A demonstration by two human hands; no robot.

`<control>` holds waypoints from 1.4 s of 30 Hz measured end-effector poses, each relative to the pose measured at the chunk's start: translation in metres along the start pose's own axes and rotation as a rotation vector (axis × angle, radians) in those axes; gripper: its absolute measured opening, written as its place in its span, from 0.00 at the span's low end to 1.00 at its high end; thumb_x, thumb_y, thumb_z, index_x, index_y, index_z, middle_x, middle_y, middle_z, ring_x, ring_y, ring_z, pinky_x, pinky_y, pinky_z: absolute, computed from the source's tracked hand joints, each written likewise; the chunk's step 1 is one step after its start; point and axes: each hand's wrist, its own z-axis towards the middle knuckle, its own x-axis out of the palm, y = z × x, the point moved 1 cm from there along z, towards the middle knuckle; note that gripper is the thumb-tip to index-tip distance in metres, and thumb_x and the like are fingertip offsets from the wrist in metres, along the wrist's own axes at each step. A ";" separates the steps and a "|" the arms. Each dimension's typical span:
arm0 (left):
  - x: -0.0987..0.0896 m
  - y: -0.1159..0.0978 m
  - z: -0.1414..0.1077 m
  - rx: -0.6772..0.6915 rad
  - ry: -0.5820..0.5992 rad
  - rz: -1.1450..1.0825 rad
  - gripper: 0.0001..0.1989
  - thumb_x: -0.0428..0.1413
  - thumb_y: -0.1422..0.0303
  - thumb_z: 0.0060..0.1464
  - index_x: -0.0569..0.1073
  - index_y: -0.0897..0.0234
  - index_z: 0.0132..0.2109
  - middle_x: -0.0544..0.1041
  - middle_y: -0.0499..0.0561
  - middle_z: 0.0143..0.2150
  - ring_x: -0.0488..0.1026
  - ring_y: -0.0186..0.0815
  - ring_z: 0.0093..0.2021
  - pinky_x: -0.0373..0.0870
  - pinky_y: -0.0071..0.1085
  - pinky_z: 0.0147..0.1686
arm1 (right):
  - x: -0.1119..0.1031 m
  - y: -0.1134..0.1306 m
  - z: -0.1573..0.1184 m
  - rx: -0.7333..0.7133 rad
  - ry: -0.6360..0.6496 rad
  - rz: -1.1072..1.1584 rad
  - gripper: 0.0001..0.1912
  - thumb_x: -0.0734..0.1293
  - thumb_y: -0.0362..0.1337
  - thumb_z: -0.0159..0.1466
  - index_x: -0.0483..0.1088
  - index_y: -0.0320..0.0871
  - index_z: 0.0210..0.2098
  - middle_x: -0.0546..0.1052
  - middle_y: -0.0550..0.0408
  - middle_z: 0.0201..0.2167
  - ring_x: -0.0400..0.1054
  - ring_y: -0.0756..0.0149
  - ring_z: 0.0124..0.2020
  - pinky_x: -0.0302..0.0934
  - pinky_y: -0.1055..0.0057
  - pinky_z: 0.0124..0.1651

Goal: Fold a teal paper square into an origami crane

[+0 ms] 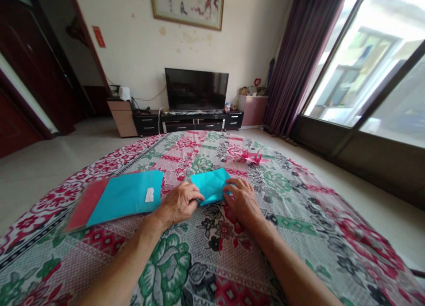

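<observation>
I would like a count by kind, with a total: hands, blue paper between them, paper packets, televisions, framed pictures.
Hands: 2 (left hand, right hand)
Blue paper: 1
Paper packet: 1
Television: 1
Framed picture: 1
Total: 6

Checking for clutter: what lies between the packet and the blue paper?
In the head view, the left hand lies between the packet and the blue paper, with tablecloth showing beyond it.

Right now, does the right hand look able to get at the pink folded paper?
Probably yes: only patterned tablecloth shows between the right hand and the pink folded paper, though that hand would first have to leave the blue paper.
</observation>
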 end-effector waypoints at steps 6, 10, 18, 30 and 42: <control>0.001 -0.013 0.000 0.040 0.013 0.013 0.18 0.48 0.79 0.43 0.79 0.56 0.33 0.75 0.49 0.35 0.68 0.37 0.39 0.66 0.38 0.42 | -0.001 0.002 0.006 -0.021 -0.033 0.000 0.06 0.64 0.34 0.60 0.73 0.49 0.33 0.74 0.52 0.42 0.60 0.56 0.48 0.48 0.53 0.52; 0.006 -0.019 0.001 0.049 0.007 -0.074 0.18 0.46 0.80 0.44 0.79 0.57 0.31 0.76 0.48 0.39 0.68 0.36 0.40 0.66 0.38 0.45 | -0.003 0.005 0.002 -0.015 0.007 0.077 0.07 0.63 0.39 0.61 0.73 0.49 0.33 0.75 0.54 0.40 0.62 0.58 0.46 0.48 0.54 0.52; 0.009 -0.023 -0.001 0.026 0.045 -0.145 0.19 0.47 0.79 0.44 0.79 0.54 0.31 0.76 0.47 0.41 0.69 0.36 0.42 0.67 0.40 0.47 | -0.005 0.005 -0.007 -0.016 0.053 0.112 0.14 0.68 0.45 0.55 0.72 0.47 0.39 0.73 0.51 0.46 0.61 0.55 0.51 0.49 0.52 0.53; 0.005 -0.025 0.000 -0.016 0.027 -0.166 0.10 0.53 0.76 0.44 0.77 0.58 0.31 0.76 0.47 0.41 0.70 0.35 0.41 0.67 0.37 0.47 | -0.005 0.002 -0.008 -0.063 0.068 0.091 0.16 0.69 0.45 0.54 0.71 0.47 0.40 0.71 0.50 0.49 0.59 0.53 0.53 0.49 0.52 0.53; 0.007 -0.023 0.000 -0.029 0.009 -0.163 0.16 0.55 0.73 0.42 0.74 0.61 0.41 0.74 0.51 0.45 0.69 0.38 0.45 0.66 0.40 0.50 | -0.011 0.006 -0.010 -0.086 0.108 0.147 0.16 0.67 0.39 0.54 0.70 0.47 0.43 0.69 0.50 0.51 0.58 0.54 0.54 0.49 0.51 0.55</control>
